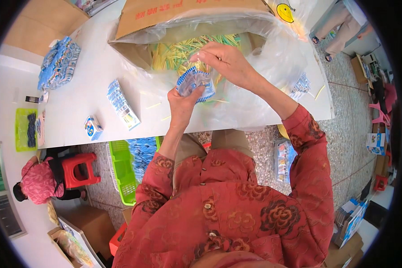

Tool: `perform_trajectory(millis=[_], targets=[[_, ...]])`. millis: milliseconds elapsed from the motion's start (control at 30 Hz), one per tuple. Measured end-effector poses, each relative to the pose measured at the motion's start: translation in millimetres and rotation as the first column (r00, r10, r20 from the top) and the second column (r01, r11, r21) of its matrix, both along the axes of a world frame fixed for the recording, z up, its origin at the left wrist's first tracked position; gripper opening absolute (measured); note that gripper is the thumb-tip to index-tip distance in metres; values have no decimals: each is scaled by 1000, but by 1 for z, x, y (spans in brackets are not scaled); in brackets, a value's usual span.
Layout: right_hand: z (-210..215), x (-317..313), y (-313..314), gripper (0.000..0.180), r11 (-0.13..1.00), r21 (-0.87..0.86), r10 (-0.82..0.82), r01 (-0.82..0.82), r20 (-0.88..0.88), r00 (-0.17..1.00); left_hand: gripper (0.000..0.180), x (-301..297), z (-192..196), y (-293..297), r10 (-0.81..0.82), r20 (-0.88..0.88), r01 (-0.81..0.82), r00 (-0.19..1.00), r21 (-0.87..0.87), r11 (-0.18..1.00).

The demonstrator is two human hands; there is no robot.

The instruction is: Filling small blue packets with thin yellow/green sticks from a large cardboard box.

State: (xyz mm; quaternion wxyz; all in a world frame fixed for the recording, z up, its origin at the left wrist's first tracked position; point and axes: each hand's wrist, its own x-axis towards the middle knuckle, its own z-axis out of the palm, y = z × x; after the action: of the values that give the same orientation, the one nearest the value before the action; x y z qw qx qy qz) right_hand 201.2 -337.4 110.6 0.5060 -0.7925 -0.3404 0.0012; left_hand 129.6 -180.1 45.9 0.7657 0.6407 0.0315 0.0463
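My left hand (182, 105) grips a small clear plastic packet (193, 83) with blue-and-white checked edges, its mouth facing up and away. Just over that mouth, my right hand (228, 63) has its fingers pinched around a few thin pale-yellow sticks (203, 67), whose lower ends reach the packet. Behind both hands, a large cardboard carton (134, 53) lined with clear plastic film holds a heap of thin yellow and green sticks (172, 51). The fingertips of my right hand are partly hidden.
On the white table (82, 85) lie a strip of packets (122, 105), a small blue-and-white box (93, 127) and a stack of blue packets (59, 63). Below the edge stands a green basket (123, 167). A person in pink (42, 178) is near a red stool (79, 170).
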Motion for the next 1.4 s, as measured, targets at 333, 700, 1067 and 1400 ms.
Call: perform_trajectory(millis=[333, 700, 1067, 1400], targets=[[-16, 0, -4, 27, 976, 214, 16, 37, -239, 971, 25, 3, -1, -3, -15, 10, 15, 1000, -90, 996], [-24, -22, -5, 18, 970, 242, 50, 5, -222, 974, 28, -8, -3, 13, 21, -19, -24, 1000, -121, 992], [-13, -28, 3, 11, 891, 452, 56, 29, -174, 983, 22, -23, -5, 35, 124, 47, -103, 991, -320, 942], [-22, -22, -2, 11, 977, 61, -210, 203, 122, 970, 18, -35, -9, 65, 287, -26, -285, 958, -245, 927]])
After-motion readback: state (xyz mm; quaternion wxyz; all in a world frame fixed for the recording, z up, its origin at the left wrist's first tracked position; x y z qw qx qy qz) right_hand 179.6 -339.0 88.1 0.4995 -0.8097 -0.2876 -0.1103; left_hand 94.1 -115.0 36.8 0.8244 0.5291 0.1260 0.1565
